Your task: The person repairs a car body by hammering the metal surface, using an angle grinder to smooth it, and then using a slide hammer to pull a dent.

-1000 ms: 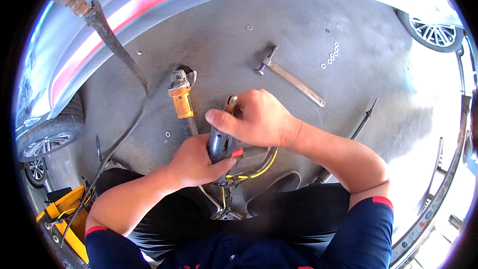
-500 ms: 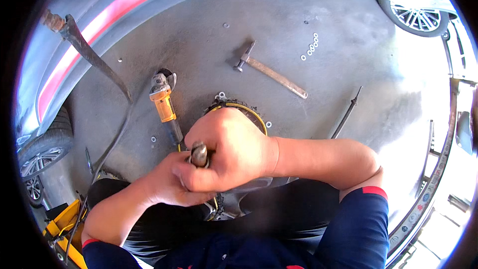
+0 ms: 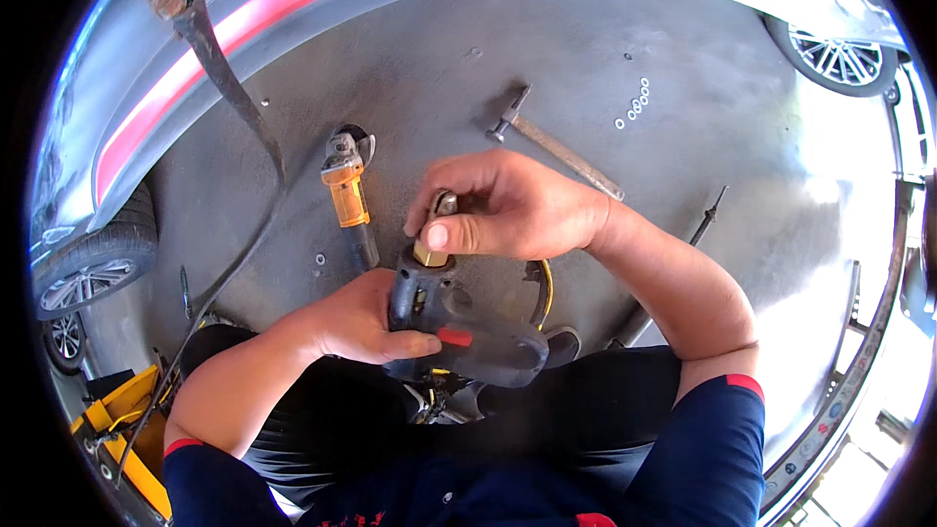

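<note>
Your one left hand (image 3: 363, 320) is wrapped around a single dark hand tool (image 3: 418, 285) with one red button (image 3: 455, 336), held in front of your lap. Your right hand (image 3: 517, 203) has its thumb and fingers clamped on the one metal fitting (image 3: 430, 253) at the tool's far end. Beyond, on the floor, lie one yellow grinder (image 3: 346, 197) to the left and one hammer (image 3: 561, 153) to the right. About six small rings (image 3: 631, 115) cluster farther right; one dark rod (image 3: 703, 224) lies nearer.
</note>
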A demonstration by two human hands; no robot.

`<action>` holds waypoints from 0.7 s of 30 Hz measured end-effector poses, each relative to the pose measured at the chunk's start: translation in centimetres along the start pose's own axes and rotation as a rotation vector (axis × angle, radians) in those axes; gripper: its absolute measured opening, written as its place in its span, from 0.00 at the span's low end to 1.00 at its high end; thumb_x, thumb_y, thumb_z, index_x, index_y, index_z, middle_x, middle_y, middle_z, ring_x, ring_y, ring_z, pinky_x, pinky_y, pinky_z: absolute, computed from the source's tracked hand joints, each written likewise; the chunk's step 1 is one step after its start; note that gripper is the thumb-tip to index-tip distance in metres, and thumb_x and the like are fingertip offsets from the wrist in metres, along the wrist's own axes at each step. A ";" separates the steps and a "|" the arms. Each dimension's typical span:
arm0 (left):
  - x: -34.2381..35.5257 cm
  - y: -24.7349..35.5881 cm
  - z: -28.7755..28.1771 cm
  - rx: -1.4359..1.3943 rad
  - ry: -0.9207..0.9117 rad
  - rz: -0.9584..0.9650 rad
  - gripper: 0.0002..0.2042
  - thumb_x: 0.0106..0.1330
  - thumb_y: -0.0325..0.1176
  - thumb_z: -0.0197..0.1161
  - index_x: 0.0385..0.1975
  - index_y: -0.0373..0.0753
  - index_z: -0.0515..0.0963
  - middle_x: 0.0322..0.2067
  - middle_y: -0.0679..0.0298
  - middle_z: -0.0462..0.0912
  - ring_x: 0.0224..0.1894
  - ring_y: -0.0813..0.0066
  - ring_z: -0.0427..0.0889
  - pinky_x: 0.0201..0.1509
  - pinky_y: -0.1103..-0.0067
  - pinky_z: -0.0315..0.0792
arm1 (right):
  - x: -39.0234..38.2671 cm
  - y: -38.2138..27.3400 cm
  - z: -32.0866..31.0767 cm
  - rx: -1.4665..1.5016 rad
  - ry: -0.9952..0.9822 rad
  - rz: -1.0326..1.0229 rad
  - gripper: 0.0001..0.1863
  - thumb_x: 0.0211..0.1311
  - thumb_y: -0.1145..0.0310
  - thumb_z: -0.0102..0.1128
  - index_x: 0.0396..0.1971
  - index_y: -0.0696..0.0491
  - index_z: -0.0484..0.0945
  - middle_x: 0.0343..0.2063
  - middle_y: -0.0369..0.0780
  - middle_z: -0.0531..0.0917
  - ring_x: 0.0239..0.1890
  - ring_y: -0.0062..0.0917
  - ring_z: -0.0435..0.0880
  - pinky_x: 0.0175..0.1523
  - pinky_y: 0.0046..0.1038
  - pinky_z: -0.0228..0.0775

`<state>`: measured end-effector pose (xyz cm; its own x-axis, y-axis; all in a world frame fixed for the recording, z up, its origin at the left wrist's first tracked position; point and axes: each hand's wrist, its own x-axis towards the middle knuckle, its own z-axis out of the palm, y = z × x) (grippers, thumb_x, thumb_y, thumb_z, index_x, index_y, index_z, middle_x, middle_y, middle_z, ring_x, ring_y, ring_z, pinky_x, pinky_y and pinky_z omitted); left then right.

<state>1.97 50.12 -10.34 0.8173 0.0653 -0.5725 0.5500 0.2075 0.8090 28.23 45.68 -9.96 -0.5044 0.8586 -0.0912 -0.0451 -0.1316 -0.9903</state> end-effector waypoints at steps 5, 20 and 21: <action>1.0 -0.4 1.2 0.213 -0.080 -0.149 0.22 0.60 0.40 0.74 0.50 0.34 0.81 0.41 0.53 0.89 0.45 0.63 0.86 0.55 0.71 0.76 | -1.8 4.4 -5.4 0.379 0.439 0.000 0.24 0.76 0.49 0.57 0.45 0.58 0.82 0.35 0.36 0.84 0.36 0.20 0.81 0.44 0.26 0.74; -2.1 -0.2 4.2 0.377 0.214 0.092 0.23 0.58 0.50 0.70 0.44 0.37 0.80 0.40 0.49 0.85 0.46 0.45 0.83 0.50 0.56 0.76 | -0.8 16.2 -8.1 -0.834 0.299 0.683 0.23 0.65 0.59 0.65 0.53 0.58 0.78 0.37 0.47 0.87 0.39 0.35 0.86 0.47 0.34 0.78; -3.0 0.5 4.5 0.354 0.240 0.132 0.20 0.59 0.48 0.69 0.41 0.38 0.81 0.36 0.50 0.85 0.43 0.45 0.84 0.47 0.56 0.77 | -0.8 15.5 -7.2 -0.800 0.207 0.676 0.21 0.66 0.60 0.65 0.53 0.58 0.79 0.36 0.44 0.86 0.38 0.31 0.85 0.46 0.32 0.77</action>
<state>0.59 45.67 -7.61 0.8444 0.3020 -0.4425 0.5028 -0.1617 0.8491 34.09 46.54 -26.05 -0.0535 0.8063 -0.5891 0.8064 -0.3131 -0.5017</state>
